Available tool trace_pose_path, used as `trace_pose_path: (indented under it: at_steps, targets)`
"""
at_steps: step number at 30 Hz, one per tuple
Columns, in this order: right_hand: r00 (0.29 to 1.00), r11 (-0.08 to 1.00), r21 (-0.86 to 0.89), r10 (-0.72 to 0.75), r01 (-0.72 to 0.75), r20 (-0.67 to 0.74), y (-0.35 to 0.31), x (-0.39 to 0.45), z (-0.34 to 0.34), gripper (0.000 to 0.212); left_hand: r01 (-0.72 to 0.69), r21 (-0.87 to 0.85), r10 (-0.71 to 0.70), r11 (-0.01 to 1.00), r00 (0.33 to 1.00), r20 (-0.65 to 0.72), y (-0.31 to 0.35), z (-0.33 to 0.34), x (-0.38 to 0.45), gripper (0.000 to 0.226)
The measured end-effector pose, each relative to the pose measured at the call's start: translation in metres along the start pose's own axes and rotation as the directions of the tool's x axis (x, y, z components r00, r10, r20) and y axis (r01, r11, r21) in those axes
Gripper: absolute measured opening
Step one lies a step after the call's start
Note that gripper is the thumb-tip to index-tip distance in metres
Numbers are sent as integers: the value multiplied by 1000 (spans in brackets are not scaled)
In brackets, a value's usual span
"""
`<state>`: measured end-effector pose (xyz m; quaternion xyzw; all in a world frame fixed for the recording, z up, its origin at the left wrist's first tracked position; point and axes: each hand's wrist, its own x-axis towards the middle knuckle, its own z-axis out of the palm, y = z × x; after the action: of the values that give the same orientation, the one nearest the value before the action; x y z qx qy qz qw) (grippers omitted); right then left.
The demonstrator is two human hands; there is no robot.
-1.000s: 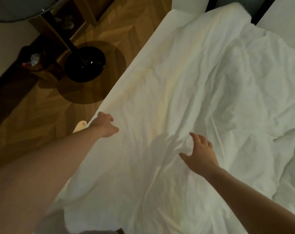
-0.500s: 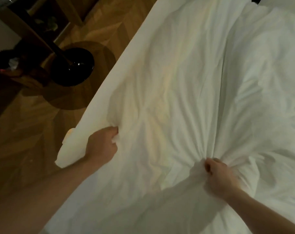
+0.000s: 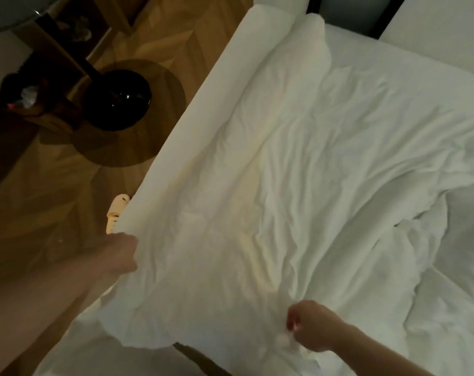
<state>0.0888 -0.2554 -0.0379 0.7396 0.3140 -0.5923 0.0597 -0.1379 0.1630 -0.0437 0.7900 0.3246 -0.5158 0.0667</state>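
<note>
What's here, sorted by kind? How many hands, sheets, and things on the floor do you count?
Hands: 2, the left hand and the right hand, each gripping the sheet
white sheet: 1, rumpled across the bed
pale slipper: 1, on the wooden floor beside the bed
black round base: 1, on the floor
Total: 5

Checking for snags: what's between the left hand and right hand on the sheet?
Only wrinkled white sheet, held by the left hand and right hand; nothing lies on that stretch. Shows in the head view.
</note>
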Motion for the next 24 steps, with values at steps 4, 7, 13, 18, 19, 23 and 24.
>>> trace_pose_path:
  at_steps: [4, 7, 13, 18, 19, 23, 24]
  targets:
    - [937, 990, 136, 80, -35, -339, 9, 24, -61, 41, -124, -263, -10, 957, 890, -455, 68, -136, 22, 58]
    - [844, 945, 326, 181, -8, -504, 16, 49, -113, 56, -188, -556, -119, 810, 875, -469, 114, -201, 71, 96]
    - [746, 788, 594, 297, 161, -596, 20, 88, -159, 66, -469, -445, 107, 763, 771, -628, 217, -177, 99, 37]
    - [788, 364, 860, 376, 358, -488, 5, 86, -176, 107, -834, 118, 794, 539, 456, -402, 285, -89, 4, 50]
    - [779, 370, 864, 403, 341, -480, 2, 83, -178, 111, -873, 162, 864, 460, 398, -307, 284, -76, -12, 52]
    - [657, 609, 759, 479, 228, -582, 6, 73, -166, 38, -885, -141, 832, 443, 465, -303, 256, -87, -28, 35]
    - [645, 569, 774, 487, 277, -589, 8, 68, -161, 27, -814, -367, 701, 450, 577, -420, 249, -100, -25, 33]
